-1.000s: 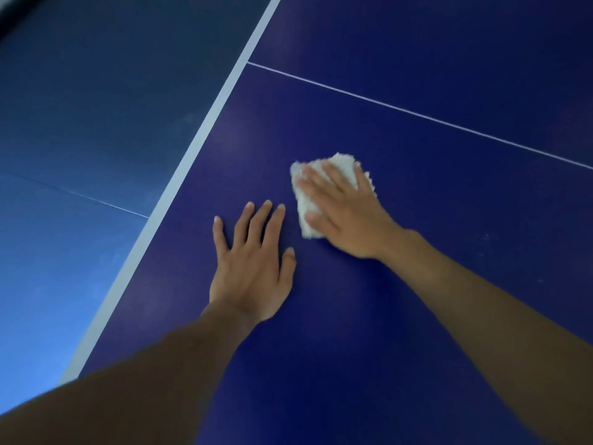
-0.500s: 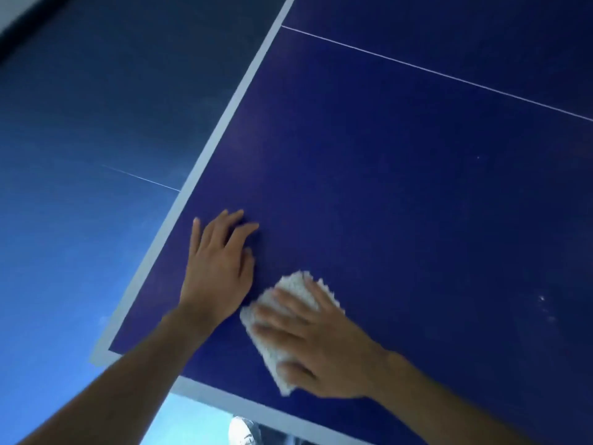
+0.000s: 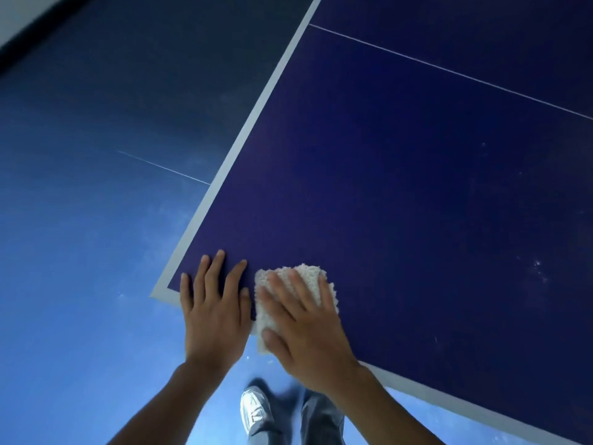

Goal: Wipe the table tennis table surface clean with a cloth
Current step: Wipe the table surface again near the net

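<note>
Head view, the only feed I have. Lower centre of the frame: my right hand (image 3: 305, 335) lies flat on the cloth (image 3: 308, 277), fingers straight and spread, pressing it down rather than gripping it. The cloth, white and nubbly, sits at the near edge of the table (image 3: 417, 187), close to its lower-left corner, and its lower end pokes out past that edge. My left hand (image 3: 215, 313) is just to the left of it, palm down, fingers straight, bracing on the blue surface and holding nothing. Whether its index finger actually touches the cloth I can't say; the gap is too fine from here. The white border (image 3: 240, 139) runs up the table's left side. At the bottom of the frame, a grey shoe (image 3: 255, 409) stands on the blue floor (image 3: 80, 252).

My read of the step: the cloth is at the end of a lane, right on the near edge, so this corner looks covered. Over at the right of the frame, pale specks (image 3: 539, 268) sit on the surface, well apart from the cloth, so I reckon the work lies there. To do it well, I want the palm over the cloth's middle, even pressure, and long overlapping strokes that carry dust off the edge instead of piling it mid-table. The left hand should lift clear of the lane, or it may smear what's wiped. Beyond the thin white line (image 3: 449, 72), upper right, I can't judge clean from dirty.
</note>
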